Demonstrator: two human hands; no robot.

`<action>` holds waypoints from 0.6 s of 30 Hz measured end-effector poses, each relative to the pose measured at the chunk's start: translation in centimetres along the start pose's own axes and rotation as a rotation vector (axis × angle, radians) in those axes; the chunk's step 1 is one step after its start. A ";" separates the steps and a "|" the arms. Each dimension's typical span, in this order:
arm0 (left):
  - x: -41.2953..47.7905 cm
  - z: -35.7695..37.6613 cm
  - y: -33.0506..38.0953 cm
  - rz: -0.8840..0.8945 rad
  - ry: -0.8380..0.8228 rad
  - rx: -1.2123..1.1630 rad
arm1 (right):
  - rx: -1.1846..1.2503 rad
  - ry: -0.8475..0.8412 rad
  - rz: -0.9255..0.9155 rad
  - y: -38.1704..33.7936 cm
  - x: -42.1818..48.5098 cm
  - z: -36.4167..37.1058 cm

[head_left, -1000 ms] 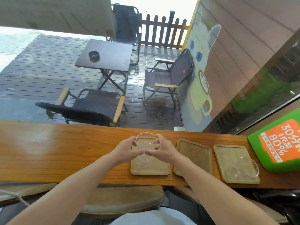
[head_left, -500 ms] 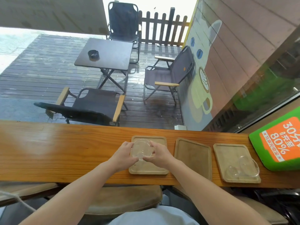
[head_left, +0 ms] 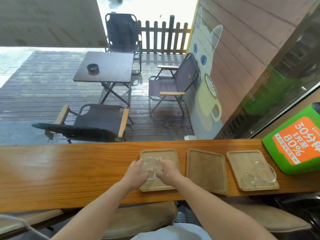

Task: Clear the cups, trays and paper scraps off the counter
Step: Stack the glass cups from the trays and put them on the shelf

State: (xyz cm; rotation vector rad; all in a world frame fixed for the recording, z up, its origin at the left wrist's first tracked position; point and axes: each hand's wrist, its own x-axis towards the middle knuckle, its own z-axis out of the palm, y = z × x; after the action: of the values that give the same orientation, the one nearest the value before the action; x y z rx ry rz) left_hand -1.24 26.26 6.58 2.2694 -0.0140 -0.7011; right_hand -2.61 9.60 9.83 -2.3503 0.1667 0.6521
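Both hands gripped one clear glass cup from opposite sides, the left hand and the right hand wrapped closed around its wall, over the leftmost wooden tray on the long wooden table; whether the cup touched the tray could not be told. Just to the right lay a darker tray, bare on top. Beyond it a third tray carried another clear glass cup lying near a green and orange sign.
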 end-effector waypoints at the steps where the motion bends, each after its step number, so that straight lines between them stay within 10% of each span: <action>1: 0.0 -0.1 0.0 0.001 0.000 -0.016 | 0.004 0.005 0.000 -0.1 -0.1 -0.1; 18: 0.3 -2.1 0.5 0.115 -0.024 0.163 | 0.162 0.064 0.074 -0.4 -1.2 -0.3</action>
State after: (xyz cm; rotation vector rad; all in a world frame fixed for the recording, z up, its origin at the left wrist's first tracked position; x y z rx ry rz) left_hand 0.10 27.25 7.95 2.3933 -0.2192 -0.6880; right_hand -3.44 9.67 10.90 -2.2184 0.3241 0.5766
